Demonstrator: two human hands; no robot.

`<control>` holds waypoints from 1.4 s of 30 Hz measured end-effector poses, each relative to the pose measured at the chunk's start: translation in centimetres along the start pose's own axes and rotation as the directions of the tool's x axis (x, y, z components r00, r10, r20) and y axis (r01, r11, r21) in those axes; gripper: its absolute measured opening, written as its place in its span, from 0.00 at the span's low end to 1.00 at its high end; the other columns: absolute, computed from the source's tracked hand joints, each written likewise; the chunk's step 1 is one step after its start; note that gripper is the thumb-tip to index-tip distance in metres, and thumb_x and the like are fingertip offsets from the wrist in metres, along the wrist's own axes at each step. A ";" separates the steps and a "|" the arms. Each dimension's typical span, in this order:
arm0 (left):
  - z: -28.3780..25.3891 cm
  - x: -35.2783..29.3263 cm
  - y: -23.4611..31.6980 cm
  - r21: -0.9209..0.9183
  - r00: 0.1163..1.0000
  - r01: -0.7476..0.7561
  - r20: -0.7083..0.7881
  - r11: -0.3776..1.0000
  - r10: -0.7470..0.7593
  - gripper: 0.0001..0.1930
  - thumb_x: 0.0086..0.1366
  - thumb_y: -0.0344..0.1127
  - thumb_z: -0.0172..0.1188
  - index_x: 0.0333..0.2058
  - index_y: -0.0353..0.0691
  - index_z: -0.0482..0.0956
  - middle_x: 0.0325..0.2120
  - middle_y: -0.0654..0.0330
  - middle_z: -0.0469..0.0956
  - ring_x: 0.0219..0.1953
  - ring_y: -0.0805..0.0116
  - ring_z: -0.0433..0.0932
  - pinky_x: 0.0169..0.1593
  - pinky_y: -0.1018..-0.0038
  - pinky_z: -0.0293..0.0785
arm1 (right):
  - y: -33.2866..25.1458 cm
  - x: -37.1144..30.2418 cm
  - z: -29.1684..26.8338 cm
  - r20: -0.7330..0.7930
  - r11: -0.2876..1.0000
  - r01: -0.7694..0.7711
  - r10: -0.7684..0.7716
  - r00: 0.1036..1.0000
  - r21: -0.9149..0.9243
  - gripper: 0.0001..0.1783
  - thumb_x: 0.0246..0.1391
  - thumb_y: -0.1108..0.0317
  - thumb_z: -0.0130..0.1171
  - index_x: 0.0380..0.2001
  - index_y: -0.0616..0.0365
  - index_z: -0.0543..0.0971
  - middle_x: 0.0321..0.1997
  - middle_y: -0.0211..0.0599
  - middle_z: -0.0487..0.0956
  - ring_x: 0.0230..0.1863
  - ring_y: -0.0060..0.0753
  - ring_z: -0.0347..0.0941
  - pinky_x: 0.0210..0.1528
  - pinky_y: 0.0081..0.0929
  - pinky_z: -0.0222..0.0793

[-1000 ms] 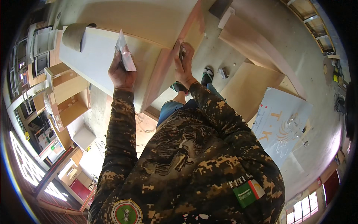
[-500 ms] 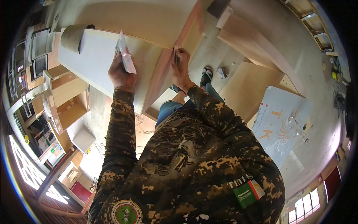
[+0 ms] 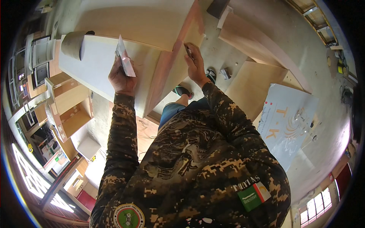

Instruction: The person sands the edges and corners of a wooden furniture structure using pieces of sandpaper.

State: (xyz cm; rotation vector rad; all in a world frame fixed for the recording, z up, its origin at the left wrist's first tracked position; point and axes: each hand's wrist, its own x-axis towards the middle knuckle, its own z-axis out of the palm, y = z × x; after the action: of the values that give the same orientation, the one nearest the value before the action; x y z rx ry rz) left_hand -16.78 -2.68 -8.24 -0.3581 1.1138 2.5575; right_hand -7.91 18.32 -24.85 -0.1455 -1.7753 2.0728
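My left hand (image 3: 122, 78) is closed round a thin, pale flat plate (image 3: 125, 59) with pinkish putty on its face, held above the white panel (image 3: 95, 57) of a large wooden cabinet. My right hand (image 3: 196, 66) is closed on a small putty knife (image 3: 188, 50), mostly hidden by the fingers. It is beside the cabinet's edge strip (image 3: 165, 64), which is smeared with pinkish putty. A gap shows between this hand and the strip.
A grey curved piece (image 3: 72, 45) stands on the white panel's far left corner. To the right are a curved wooden panel (image 3: 254, 41), a plywood board (image 3: 251, 85) and a printed grey-white sheet (image 3: 289, 114) on the floor. Open wooden cabinets (image 3: 72, 102) stand at left.
My right hand has moved right, off the putty-covered edge strip, with the putty knife. My left hand has shifted slightly left and nearer, still gripping the plate.
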 end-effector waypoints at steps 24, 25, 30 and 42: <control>0.3 -0.2 0.5 -0.045 0.988 0.077 0.139 0.996 -0.070 0.09 0.67 0.29 0.53 0.45 0.37 0.67 0.24 0.61 0.73 0.23 0.73 0.74 0.26 0.79 0.73 | 0.1 -4.1 1.6 0.054 0.990 -0.044 0.037 0.998 0.136 0.25 0.61 0.68 0.51 0.61 0.59 0.66 0.63 0.49 0.66 0.65 0.48 0.59 0.67 0.39 0.54; 0.3 -0.2 0.5 -0.052 0.990 0.076 0.119 0.996 -0.070 0.09 0.68 0.29 0.53 0.45 0.37 0.66 0.25 0.61 0.73 0.24 0.73 0.74 0.26 0.78 0.73 | 0.0 -3.9 2.2 0.002 0.994 -0.005 0.005 1.000 0.106 0.24 0.63 0.65 0.51 0.61 0.60 0.65 0.63 0.50 0.65 0.65 0.49 0.58 0.68 0.40 0.53; 0.3 -0.3 0.4 -0.063 0.987 0.094 0.136 0.994 -0.085 0.10 0.68 0.29 0.53 0.45 0.37 0.66 0.26 0.60 0.74 0.24 0.73 0.74 0.26 0.78 0.73 | 0.5 -3.6 4.7 -0.033 0.996 0.072 -0.074 0.997 -0.046 0.24 0.67 0.69 0.45 0.64 0.61 0.57 0.66 0.47 0.60 0.71 0.40 0.50 0.72 0.35 0.47; 0.7 -0.5 0.6 -0.009 0.991 0.070 0.113 0.997 -0.069 0.10 0.67 0.30 0.54 0.45 0.38 0.67 0.24 0.62 0.72 0.22 0.75 0.71 0.24 0.80 0.68 | -0.1 -3.7 1.6 0.022 0.993 0.002 0.001 1.000 -0.121 0.24 0.64 0.62 0.50 0.60 0.60 0.67 0.63 0.50 0.67 0.65 0.53 0.59 0.68 0.43 0.54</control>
State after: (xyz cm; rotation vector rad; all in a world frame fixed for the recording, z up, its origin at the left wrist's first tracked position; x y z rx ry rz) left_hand -16.61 -2.71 -7.19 -0.2484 1.0268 2.4916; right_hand -5.07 15.50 -25.16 -0.1568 -1.9150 1.9734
